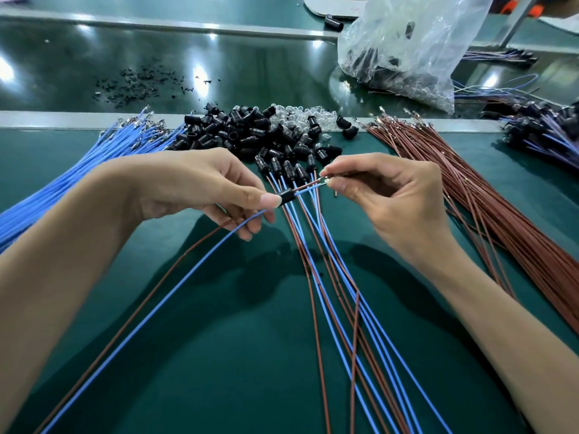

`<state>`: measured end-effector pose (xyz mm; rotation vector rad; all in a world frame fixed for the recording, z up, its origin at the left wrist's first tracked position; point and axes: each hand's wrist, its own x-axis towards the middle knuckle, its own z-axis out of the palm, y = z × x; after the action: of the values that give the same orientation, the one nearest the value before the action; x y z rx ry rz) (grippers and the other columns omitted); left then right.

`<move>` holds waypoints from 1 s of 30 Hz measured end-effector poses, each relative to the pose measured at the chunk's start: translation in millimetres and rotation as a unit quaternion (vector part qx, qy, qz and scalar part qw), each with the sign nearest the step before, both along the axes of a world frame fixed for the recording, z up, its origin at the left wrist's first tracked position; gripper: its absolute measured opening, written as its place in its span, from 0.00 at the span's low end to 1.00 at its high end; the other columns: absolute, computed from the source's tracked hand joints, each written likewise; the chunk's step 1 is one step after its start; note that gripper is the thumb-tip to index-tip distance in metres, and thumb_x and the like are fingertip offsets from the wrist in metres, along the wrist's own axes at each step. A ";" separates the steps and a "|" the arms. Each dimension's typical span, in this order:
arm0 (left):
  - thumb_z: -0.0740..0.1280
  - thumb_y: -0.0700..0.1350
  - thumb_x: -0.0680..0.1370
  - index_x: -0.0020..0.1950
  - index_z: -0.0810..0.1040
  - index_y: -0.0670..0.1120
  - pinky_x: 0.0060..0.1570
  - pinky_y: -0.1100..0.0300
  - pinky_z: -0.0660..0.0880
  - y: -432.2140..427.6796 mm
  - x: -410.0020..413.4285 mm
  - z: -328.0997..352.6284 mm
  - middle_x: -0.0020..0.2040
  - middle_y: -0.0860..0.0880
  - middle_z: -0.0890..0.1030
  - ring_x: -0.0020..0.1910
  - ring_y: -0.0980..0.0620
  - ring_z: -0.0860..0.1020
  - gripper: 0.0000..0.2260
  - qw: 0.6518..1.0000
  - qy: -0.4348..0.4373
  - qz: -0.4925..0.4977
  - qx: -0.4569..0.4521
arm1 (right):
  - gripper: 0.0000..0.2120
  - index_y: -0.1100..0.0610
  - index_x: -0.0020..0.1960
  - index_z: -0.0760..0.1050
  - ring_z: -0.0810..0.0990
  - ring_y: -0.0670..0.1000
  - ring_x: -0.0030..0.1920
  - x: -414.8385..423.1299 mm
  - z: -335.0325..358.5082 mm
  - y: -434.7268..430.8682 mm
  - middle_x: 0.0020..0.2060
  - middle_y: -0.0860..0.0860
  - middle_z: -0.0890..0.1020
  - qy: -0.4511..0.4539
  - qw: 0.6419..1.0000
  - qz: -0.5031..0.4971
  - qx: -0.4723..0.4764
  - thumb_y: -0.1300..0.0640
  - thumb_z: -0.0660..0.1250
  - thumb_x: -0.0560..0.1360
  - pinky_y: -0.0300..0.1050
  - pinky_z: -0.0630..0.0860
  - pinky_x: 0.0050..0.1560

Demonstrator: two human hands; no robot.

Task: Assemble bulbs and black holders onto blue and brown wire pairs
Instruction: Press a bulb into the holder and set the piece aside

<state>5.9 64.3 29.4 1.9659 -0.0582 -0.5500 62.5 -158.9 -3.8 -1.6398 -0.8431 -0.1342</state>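
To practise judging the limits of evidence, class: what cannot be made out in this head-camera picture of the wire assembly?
All in the head view:
1. What the right hand pinches at the wire ends: its grip covers it.
2. Inside of the black holder: the left hand hides it.
3. Contents of the plastic bag: crumpled film blurs them.
4. Length of the blue wire bundle: cut by the left edge.
5. Black specks: too small.

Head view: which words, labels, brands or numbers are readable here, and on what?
None can be read.
The clear plastic bag shows no print.
A faint pink mark on the white board at the far edge is too blurred to read.
The black holders show no markings.
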 end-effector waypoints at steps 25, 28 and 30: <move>0.68 0.58 0.68 0.35 0.83 0.48 0.28 0.71 0.69 -28.5 4.6 -19.2 0.26 0.54 0.75 0.27 0.60 0.71 0.14 0.993 -0.049 -0.016 -0.106 | 0.10 0.58 0.49 0.81 0.83 0.48 0.39 -7.9 -1.7 6.1 0.40 0.52 0.84 0.026 0.994 0.076 -0.079 0.60 0.74 0.69 0.40 0.79 0.45; 0.69 0.54 0.70 0.32 0.81 0.47 0.27 0.71 0.68 -29.3 4.8 -18.2 0.25 0.54 0.74 0.26 0.60 0.71 0.12 0.993 -0.046 -0.004 -0.109 | 0.06 0.55 0.48 0.79 0.78 0.39 0.36 -7.0 -2.4 5.8 0.37 0.44 0.81 0.002 0.990 0.080 -0.114 0.60 0.72 0.72 0.30 0.73 0.42; 0.70 0.53 0.72 0.32 0.80 0.47 0.26 0.72 0.67 -29.1 5.3 -18.0 0.24 0.53 0.73 0.25 0.60 0.70 0.12 0.993 -0.039 0.007 -0.111 | 0.06 0.52 0.47 0.76 0.78 0.37 0.36 -6.1 -1.7 6.2 0.37 0.41 0.80 -0.002 0.991 0.074 -0.110 0.60 0.70 0.73 0.29 0.72 0.42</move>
<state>11.2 35.2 11.4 1.7689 -0.1483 -0.4391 56.4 -152.6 -5.5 -1.7746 -1.0082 0.0627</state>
